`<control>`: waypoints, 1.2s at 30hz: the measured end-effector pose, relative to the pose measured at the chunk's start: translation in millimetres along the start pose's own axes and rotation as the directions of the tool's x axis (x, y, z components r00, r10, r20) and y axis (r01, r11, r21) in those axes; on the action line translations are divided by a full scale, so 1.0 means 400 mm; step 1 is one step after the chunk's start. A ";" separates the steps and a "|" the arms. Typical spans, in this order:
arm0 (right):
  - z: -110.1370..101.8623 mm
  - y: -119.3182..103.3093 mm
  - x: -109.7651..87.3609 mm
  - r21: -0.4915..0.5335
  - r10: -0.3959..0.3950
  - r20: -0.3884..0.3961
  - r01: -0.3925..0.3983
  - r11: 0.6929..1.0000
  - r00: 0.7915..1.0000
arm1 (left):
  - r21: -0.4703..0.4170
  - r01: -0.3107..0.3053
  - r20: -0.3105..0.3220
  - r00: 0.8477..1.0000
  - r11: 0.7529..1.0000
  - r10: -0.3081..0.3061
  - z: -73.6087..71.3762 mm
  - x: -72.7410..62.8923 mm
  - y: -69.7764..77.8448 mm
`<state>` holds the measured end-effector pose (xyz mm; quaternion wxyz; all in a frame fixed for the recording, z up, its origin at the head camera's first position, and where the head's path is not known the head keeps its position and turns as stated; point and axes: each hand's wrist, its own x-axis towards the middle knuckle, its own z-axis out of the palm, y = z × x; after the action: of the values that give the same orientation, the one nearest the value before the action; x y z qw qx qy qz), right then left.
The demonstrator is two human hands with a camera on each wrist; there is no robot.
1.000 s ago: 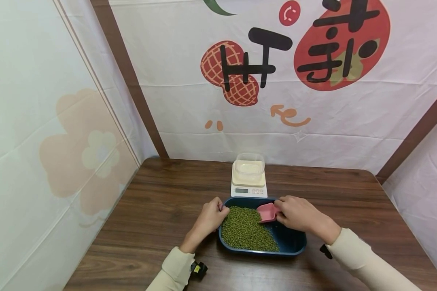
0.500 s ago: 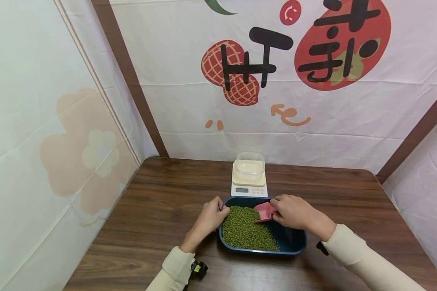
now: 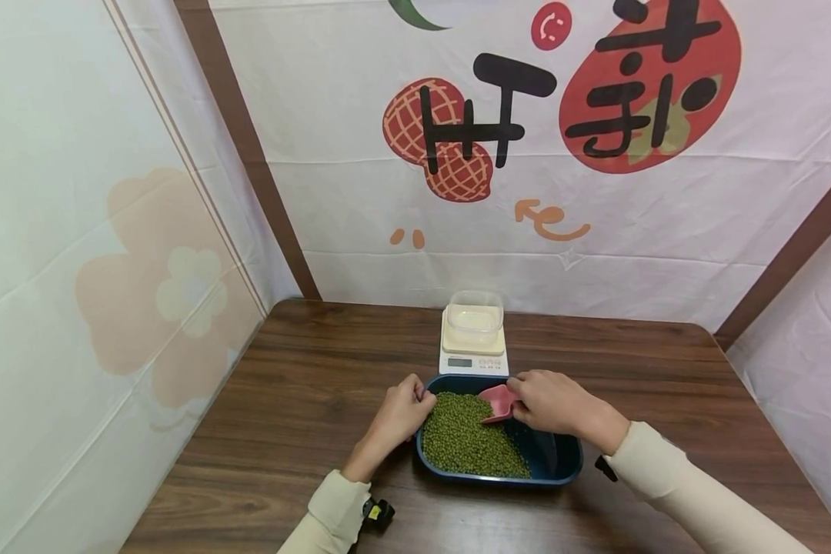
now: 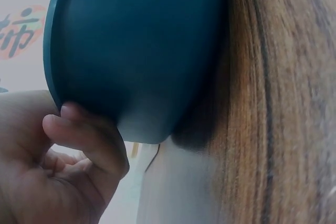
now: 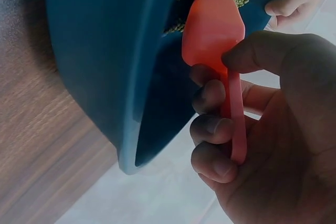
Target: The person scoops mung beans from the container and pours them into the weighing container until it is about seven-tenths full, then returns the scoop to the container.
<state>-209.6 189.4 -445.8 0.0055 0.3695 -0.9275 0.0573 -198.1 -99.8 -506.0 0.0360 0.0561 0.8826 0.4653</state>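
Observation:
A dark blue plastic basin (image 3: 551, 462) stands on the table, with green mung beans (image 3: 467, 440) heaped over its left part. My left hand (image 3: 398, 415) pinches the basin's left rim; in the left wrist view its curled fingers (image 4: 89, 140) meet the rim from outside. My right hand (image 3: 554, 404) grips the handle of a pink scoop (image 3: 500, 402) inside the basin. In the right wrist view the fingers wrap the handle and the thumb lies near the scoop's bowl (image 5: 212, 27). The scoop's front edge touches the beans, and its bowl holds no visible beans.
Just behind the basin sits a white kitchen scale (image 3: 455, 363), bearing a clear plastic container (image 3: 475, 317). Below them is a dark wood-grain table (image 3: 332, 354). A printed white cloth backdrop (image 3: 346, 208) hangs beyond the table's far edge.
My right hand has shifted slightly left with the scoop, bringing its front edge further against the beans. The left hand stays on the rim.

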 end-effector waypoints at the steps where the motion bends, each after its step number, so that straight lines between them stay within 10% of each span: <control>1: 0.000 -0.001 0.001 0.003 0.000 0.003 0.000 1.000 1.000 | -0.004 0.003 0.001 1.000 1.000 -0.003 -0.001 0.000 0.000; 36: 0.013 -0.025 0.049 0.040 -0.040 0.051 0.038 0.998 0.998 | 0.017 0.003 -0.014 1.000 1.000 -0.003 0.000 -0.005 -0.001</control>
<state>-217.1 168.2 -448.8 -0.0247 0.3891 -0.9185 0.0658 -196.2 -100.4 -506.4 0.0300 0.0517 0.8870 0.4580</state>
